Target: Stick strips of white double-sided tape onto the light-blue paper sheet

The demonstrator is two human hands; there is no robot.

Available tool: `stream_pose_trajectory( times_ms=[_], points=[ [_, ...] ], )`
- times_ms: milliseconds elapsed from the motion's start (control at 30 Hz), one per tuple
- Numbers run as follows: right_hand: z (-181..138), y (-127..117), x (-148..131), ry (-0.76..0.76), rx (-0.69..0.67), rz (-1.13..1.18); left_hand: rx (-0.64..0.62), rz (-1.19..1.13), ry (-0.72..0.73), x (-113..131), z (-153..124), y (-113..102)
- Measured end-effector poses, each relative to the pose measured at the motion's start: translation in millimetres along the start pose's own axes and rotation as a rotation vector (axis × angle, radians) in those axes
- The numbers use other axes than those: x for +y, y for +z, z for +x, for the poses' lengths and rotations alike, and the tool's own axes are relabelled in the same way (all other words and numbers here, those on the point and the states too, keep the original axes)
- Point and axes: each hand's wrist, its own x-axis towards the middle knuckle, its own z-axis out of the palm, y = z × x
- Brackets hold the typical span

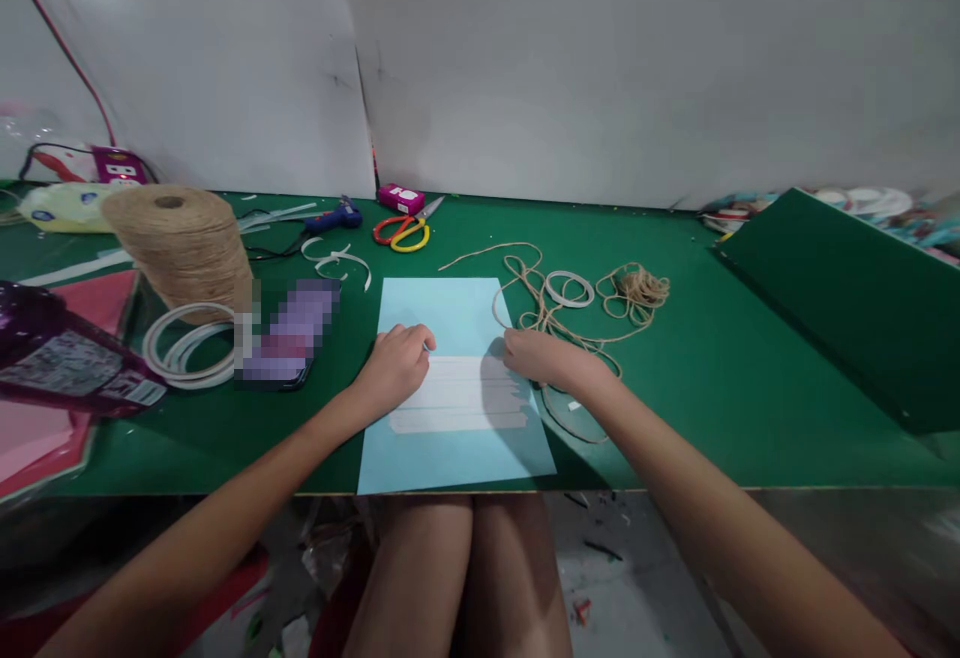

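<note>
A light blue sheet of paper [450, 313] lies near the front edge of the table, with several white strips of tape [459, 393] side by side across its middle. At the left end of the top strip, my left hand [401, 363] rests on the sheet with its fingers curled in. My right hand [541, 356] is closed at the strips' upper right end, its fingertips pinched together over the sheet's right edge. Whatever either hand pinches is hidden or too small to make out. Loose twine [551, 318] tangles beside and partly under my right hand.
Behind the twine lie a white tape roll [568, 289] and a twine bundle [639, 293]. Scissors [409, 230] and a glue gun [334, 217] sit farther back. Leftward are a phone [292, 333], tape rolls [187, 368], a twine spool [180, 248] and a purple bottle [67, 358]. A green panel [847, 308] stands right.
</note>
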Motion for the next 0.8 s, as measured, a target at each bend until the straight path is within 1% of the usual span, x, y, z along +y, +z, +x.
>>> stream_pose_trajectory(
  times_ms=[100,167,267,333,400,433,467,567,600,633,700,800],
  points=[
    [0,-1,1,0.016,0.005,-0.001,-0.020,0.047,0.001,2,1,-2],
    [-1,-1,3,0.038,0.021,-0.004,-0.027,0.118,0.013,5,2,-5],
    [-4,1,5,0.116,0.071,-0.007,-0.014,0.232,0.033,11,0,-9],
    [-7,5,2,0.188,0.144,-0.018,0.017,0.300,0.043,14,-2,-10],
    [-9,12,-6,0.210,0.273,-0.055,0.051,0.351,0.052,15,-4,-11],
    [-11,17,-12,0.182,0.349,-0.079,0.060,0.367,0.059,15,-5,-11],
    [-12,22,-18,0.116,0.421,-0.100,0.065,0.377,0.068,14,-7,-11],
    [-14,41,-38,-0.223,0.569,-0.109,0.066,0.380,0.087,11,-10,-12],
    [-14,48,-42,-0.313,0.599,-0.100,0.068,0.373,0.082,10,-11,-12],
    [-13,53,-46,-0.365,0.617,-0.091,0.069,0.364,0.069,8,-12,-12],
    [-13,62,-47,-0.383,0.631,-0.078,0.062,0.339,0.016,6,-13,-14],
    [-16,70,-39,-0.312,0.645,-0.081,0.031,0.301,-0.069,4,-14,-18]
  ],
)
